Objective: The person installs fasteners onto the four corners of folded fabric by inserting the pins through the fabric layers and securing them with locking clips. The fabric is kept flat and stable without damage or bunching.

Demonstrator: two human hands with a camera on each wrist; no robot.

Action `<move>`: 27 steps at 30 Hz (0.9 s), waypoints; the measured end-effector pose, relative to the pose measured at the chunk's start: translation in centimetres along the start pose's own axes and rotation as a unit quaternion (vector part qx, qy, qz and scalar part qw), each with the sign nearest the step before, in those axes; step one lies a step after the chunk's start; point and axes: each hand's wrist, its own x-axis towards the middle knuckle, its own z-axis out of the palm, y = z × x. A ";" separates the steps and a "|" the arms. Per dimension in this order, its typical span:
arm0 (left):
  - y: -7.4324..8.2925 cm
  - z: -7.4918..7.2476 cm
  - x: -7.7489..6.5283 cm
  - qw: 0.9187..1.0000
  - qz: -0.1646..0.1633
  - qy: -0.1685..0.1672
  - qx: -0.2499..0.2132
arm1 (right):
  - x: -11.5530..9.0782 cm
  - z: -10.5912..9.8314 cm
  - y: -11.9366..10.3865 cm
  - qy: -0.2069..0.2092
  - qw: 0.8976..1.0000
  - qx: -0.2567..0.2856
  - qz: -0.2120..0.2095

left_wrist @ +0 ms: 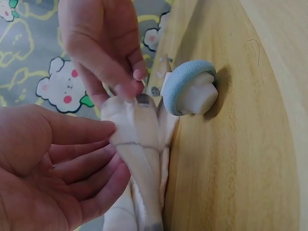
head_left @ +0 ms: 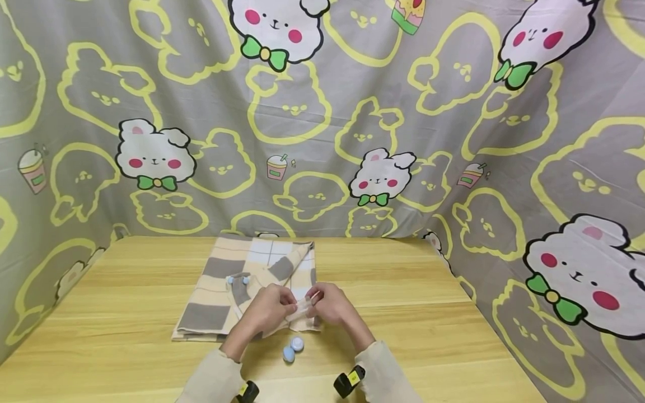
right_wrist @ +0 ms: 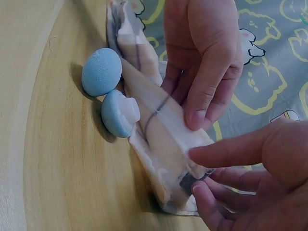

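A plaid cloth (head_left: 211, 316) in cream, grey and white lies folded on the wooden table. Its near right part is raised between the two hands. The left hand (head_left: 272, 307) pinches this raised edge, thumb on the near face and fingers behind, as the right wrist view shows. Opposite it, the right hand (head_left: 330, 303) holds the cloth's corner between thumb and fingers. Just in front lie two loose light-blue fabric-covered fasteners, one a domed cap (right_wrist: 102, 72), the other showing its white plastic base (right_wrist: 129, 110). Two small blue fasteners (head_left: 245, 280) sit on a folded-over corner at left.
The wooden table (head_left: 403, 313) extends to both sides of the cloth. Behind and beside it hangs a grey curtain (head_left: 302, 112) printed with rabbits. Each sleeve carries a black wrist camera (head_left: 349, 382) near the table's front edge.
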 end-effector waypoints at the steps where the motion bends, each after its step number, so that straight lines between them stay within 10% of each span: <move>1: 0.0 0.0 0.0 1.000 -0.002 0.003 0.000 | 0.0 0.0 0.0 0.005 1.000 0.000 -0.002; 27: -0.1 -0.4 0.3 0.998 -0.024 0.055 -0.013 | 0.0 -2.0 0.6 0.103 0.994 0.045 0.003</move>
